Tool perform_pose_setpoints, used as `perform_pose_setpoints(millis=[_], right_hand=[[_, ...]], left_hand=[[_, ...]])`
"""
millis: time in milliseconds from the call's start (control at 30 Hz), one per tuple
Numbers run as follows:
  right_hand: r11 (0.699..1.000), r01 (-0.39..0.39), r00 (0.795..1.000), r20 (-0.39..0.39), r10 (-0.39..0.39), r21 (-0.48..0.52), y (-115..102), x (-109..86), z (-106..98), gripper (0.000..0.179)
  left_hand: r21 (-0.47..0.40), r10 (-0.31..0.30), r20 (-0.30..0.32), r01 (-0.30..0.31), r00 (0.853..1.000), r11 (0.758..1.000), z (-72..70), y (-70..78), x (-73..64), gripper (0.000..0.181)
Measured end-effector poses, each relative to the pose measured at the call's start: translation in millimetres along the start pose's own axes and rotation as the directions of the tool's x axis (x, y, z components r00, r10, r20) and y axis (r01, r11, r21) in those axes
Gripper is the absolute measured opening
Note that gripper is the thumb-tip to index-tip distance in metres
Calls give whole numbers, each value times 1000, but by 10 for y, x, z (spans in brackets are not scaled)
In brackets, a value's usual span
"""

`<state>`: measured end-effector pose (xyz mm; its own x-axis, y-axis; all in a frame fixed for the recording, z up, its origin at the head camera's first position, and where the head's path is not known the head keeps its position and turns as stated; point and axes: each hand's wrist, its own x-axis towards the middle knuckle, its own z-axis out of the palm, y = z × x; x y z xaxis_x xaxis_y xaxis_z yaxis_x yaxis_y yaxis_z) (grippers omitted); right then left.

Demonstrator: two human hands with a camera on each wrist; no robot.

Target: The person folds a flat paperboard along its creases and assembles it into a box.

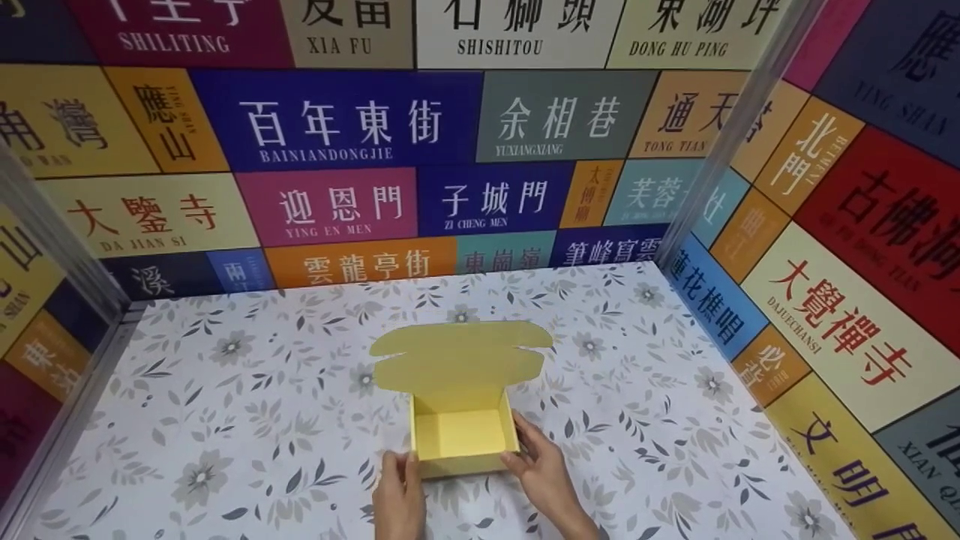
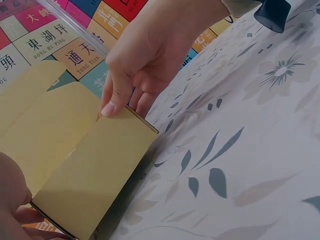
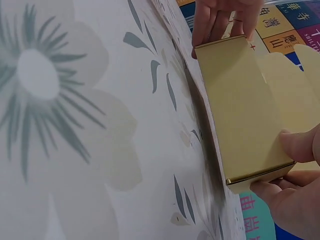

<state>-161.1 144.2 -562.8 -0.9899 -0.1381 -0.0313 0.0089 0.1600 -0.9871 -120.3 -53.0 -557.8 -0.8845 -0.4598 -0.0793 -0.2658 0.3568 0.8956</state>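
Note:
A yellow cardboard box [image 1: 465,435] stands in front of me with its lid [image 1: 461,360] raised at the back; its inside shows bare. My left hand [image 1: 399,495] holds the near left corner, with the thumb along the side. At the near right corner my right hand [image 1: 541,469] grips the wall, thumb at the front edge and fingers along the outer side. In the left wrist view the right hand [image 2: 147,62] pinches the box's far end, and part of the left hand [image 2: 12,195] shows at the near end. The right wrist view shows the box's plain front panel [image 3: 245,110] between both hands.
A white tablecloth [image 1: 300,420] with grey flowers and leaves lies under the box. Behind and at both sides rise walls of colourful sign panels [image 1: 337,120] with Chinese lettering. Clear strips [image 1: 720,135] run along the corners.

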Motion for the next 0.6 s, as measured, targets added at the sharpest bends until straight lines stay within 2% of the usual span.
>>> perform_pose_setpoints(millis=[67,200,467,600], right_hand=[[1000,2,1000,10,-2,-5,8,2,-5,72],[1000,7,1000,17,-7,-25,25,2,-7,71],[999,-12,1000,21,13,-50,50,6,28,72],[998,-21,999,23,22,-60,50,12,24,72]], left_hand=[[-2,32,-36,-32,999,999,6,-31,-27,16],[-3,56,-59,-57,997,998,30,-71,-56,14],[-13,34,-92,-35,995,999,69,-110,-102,13],[-8,12,-90,-13,996,1000,79,-118,-105,13]])
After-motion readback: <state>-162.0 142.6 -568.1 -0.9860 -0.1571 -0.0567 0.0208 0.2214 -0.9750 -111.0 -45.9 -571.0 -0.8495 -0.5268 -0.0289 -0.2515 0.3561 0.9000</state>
